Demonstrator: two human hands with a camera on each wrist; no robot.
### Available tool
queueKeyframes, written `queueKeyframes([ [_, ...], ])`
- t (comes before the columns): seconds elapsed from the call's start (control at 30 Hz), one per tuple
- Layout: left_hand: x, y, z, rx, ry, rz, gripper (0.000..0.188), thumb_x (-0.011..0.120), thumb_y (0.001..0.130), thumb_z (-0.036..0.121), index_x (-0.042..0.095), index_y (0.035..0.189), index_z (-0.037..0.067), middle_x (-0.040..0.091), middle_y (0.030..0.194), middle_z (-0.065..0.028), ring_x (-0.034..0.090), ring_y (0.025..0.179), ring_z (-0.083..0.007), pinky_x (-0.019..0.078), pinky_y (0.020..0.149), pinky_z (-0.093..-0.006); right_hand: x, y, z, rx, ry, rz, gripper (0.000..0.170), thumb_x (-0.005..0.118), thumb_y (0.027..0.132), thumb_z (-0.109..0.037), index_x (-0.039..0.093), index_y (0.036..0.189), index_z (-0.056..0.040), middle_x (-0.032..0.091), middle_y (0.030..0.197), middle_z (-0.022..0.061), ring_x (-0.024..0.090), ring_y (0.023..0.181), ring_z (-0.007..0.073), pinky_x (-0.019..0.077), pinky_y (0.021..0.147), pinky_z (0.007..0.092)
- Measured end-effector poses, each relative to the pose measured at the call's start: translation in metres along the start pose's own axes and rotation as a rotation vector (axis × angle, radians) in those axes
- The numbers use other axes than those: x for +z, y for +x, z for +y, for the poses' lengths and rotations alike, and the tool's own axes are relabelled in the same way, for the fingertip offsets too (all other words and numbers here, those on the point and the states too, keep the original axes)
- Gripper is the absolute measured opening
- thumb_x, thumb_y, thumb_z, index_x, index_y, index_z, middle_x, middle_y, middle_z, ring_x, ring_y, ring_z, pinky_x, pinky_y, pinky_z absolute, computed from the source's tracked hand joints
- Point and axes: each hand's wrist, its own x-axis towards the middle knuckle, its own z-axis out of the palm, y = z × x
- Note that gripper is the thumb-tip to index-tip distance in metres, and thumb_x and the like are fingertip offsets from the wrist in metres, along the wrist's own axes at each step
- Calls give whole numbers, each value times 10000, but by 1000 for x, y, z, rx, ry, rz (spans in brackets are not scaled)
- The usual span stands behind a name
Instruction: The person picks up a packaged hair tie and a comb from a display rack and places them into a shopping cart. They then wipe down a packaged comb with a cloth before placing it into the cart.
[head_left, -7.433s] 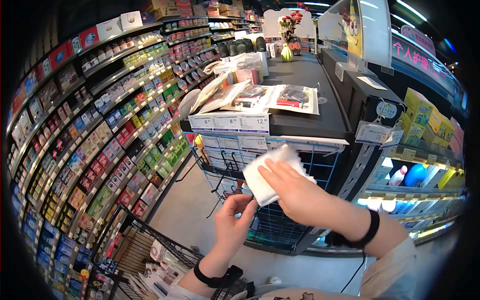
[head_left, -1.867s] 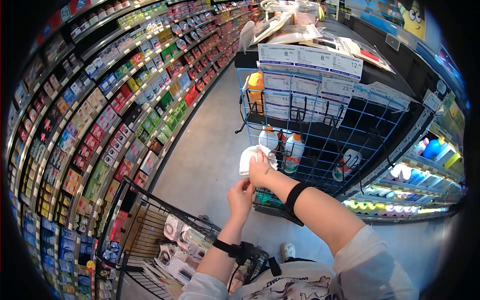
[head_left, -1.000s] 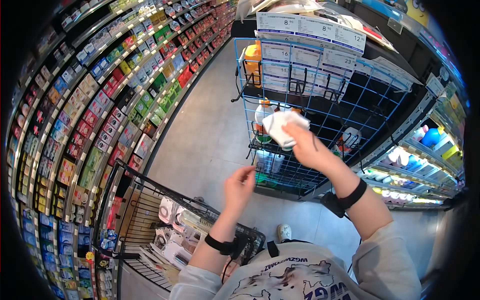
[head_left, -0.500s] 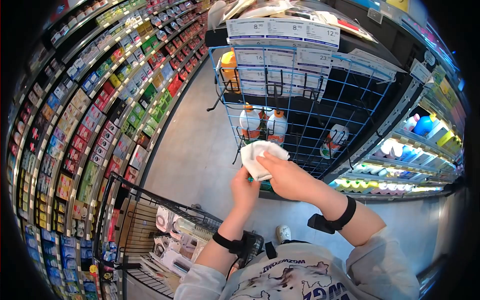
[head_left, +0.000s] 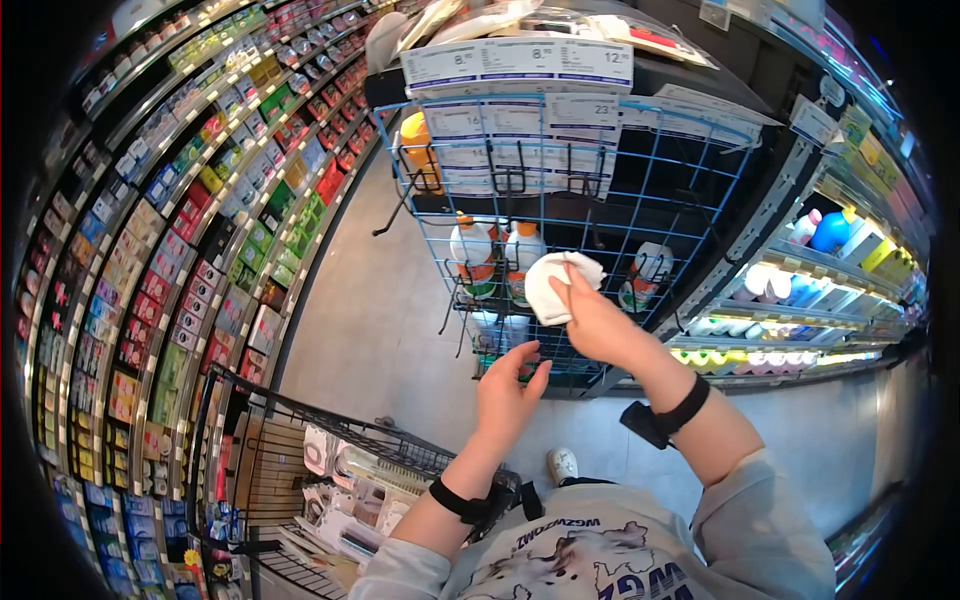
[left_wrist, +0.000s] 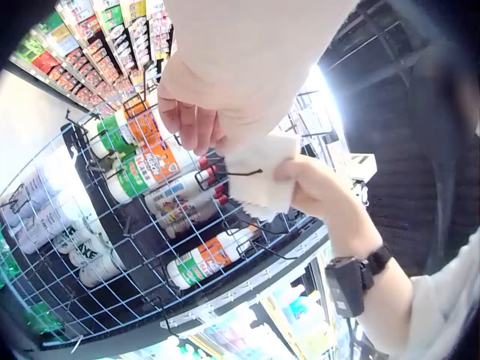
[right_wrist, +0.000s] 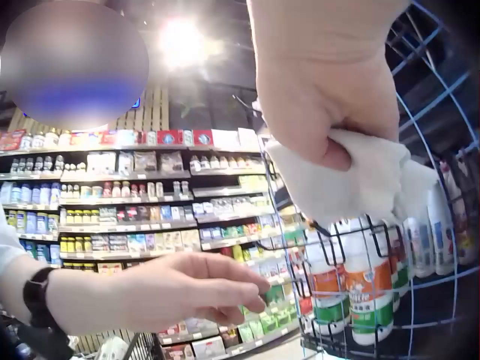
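Observation:
My right hand [head_left: 605,330] pinches a folded white cloth [head_left: 550,290] between thumb and fingers, close in front of a blue wire grid [head_left: 600,215]. In the right wrist view the cloth [right_wrist: 360,176] hangs below the palm beside the wires. Black hooks [head_left: 510,178] stick out from the grid, and in the left wrist view one hook [left_wrist: 251,172] overlaps the cloth. My left hand [head_left: 508,395] is lower and to the left, its fingers loosely bent with nothing in them. White bottles with orange-and-green labels [head_left: 523,262] stand behind the wires.
Price cards [head_left: 520,65] hang along the grid's top. A black wire shopping cart [head_left: 270,400] with packaged goods stands at the lower left. Stocked shelves [head_left: 190,260] run along the left, and lit shelves [head_left: 800,290] are at right. Grey floor [head_left: 350,260] lies between.
From higher at the grid, the right hand has come down with the cloth. Half a second ago the hands were together at the cloth; now the right is farther right and the left apart.

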Motion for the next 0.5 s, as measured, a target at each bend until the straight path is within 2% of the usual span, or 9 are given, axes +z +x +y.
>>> queueKeyframes([
  [0.1,11,3,3,20,-3,-27,288,677,813,63,626,1092,20,685,904,-87,620,697,-106,516,601,-241,-2,-11,-16,-59,-58,-53,606,502,745,30,363,1331,103,247,1366,427,450,1187,488,394,1014,418],
  [0.17,13,6,1,10,-9,-31,261,717,757,116,629,991,42,656,824,-102,612,687,-216,501,587,-318,-14,-25,-33,43,25,-148,604,511,750,19,360,1328,110,261,1353,435,467,1168,490,401,1007,420],
  [0.2,14,6,-4,2,2,-25,235,714,737,89,621,946,35,642,802,-116,608,675,-240,495,569,-330,-11,-32,-33,33,48,-128,632,461,743,53,343,1364,51,213,1423,369,510,1098,491,456,921,450],
  [0.23,13,5,0,-15,-46,-14,217,703,734,62,626,934,27,640,781,-111,621,683,-238,509,575,-327,-19,-42,-41,64,116,-175,655,461,745,52,323,1385,31,235,1411,375,499,1120,484,443,944,445],
  [0.3,10,3,5,-3,-35,-28,195,688,740,38,634,927,23,642,769,-100,639,709,-231,525,590,-316,-19,-61,-41,1,212,-99,620,446,747,62,374,1362,33,343,1372,352,491,1159,453,416,984,418],
  [0.33,10,3,7,-1,-38,-34,195,688,740,38,634,927,23,642,769,-100,639,709,-231,525,590,-316,-27,-66,-39,7,211,-94,620,446,747,62,374,1362,33,343,1372,352,491,1159,453,416,984,418],
  [0.4,11,1,10,-58,-1,-98,196,691,761,70,646,945,20,663,808,-97,652,732,-219,535,616,-304,-49,-78,-38,-49,463,-63,583,412,735,89,450,1315,39,448,1316,314,477,1200,422,384,1016,394],
  [0.43,15,1,12,-58,-2,-100,196,691,761,70,646,945,20,663,808,-97,652,732,-219,535,616,-304,-61,-82,-41,19,465,17,563,386,715,114,504,1262,51,520,1261,276,477,1211,407,375,1023,381],
  [0.5,28,-2,17,0,11,-152,219,689,784,108,654,984,25,679,857,-103,652,732,-212,535,618,-310,-66,-83,-24,-66,191,287,592,382,700,128,493,1276,42,498,1287,271,471,1208,417,377,1025,387],
])
